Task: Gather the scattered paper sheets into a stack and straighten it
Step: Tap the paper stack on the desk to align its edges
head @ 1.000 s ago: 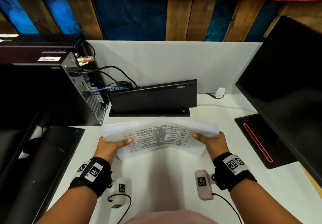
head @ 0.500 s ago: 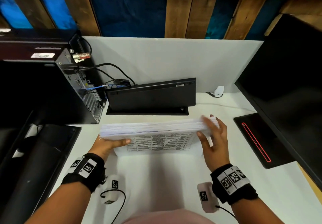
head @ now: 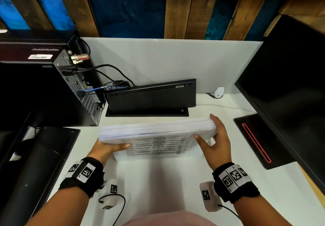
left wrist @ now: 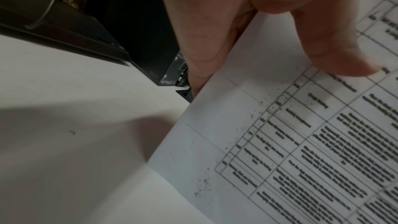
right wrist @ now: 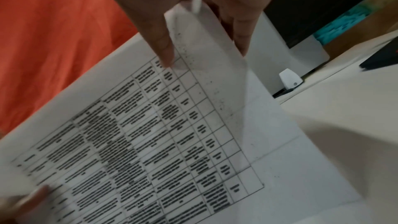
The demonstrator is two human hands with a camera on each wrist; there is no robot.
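Observation:
A thick stack of white paper sheets (head: 158, 129) stands on its long edge on the white desk (head: 158, 181), with a printed table on the sheet facing me. My left hand (head: 107, 148) grips its left end, thumb on the front sheet and fingers behind. My right hand (head: 216, 141) lies against the right end with straight fingers, thumb stretched onto the front sheet. In the left wrist view the thumb (left wrist: 333, 48) rests on the printed sheet (left wrist: 301, 142). The right wrist view shows the thumb (right wrist: 159, 40) on the same sheet (right wrist: 172, 142).
A black keyboard (head: 151, 97) stands on edge just behind the stack. A computer tower (head: 66, 92) with cables is at the back left, and a black monitor (head: 290, 93) with its red-lined base (head: 258, 141) at the right. A small white device (head: 218, 92) sits by the divider.
My right hand let go of its grip on the right end and now lies with straight fingers against that end. The bowed stack has flattened and its edges look more even.

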